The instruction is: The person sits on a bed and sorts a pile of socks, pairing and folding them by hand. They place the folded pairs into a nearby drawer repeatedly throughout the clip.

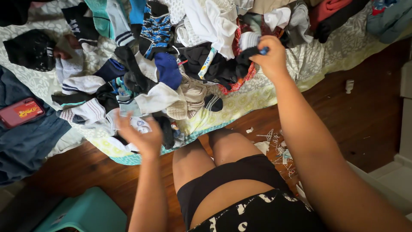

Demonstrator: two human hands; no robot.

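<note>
Right now my right hand (pixel 271 56) pinches a black sock (pixel 244 58) between thumb and fingers, lifted just above the heap of socks (pixel 171 64) on the bed (pixel 253 92). It looks light and limp, so I judge a grip near the cuff keeps it from drooping. My left hand (pixel 143 135) hovers with fingers spread and empty over a white sock (pixel 139 124) near the bed's edge.
</note>
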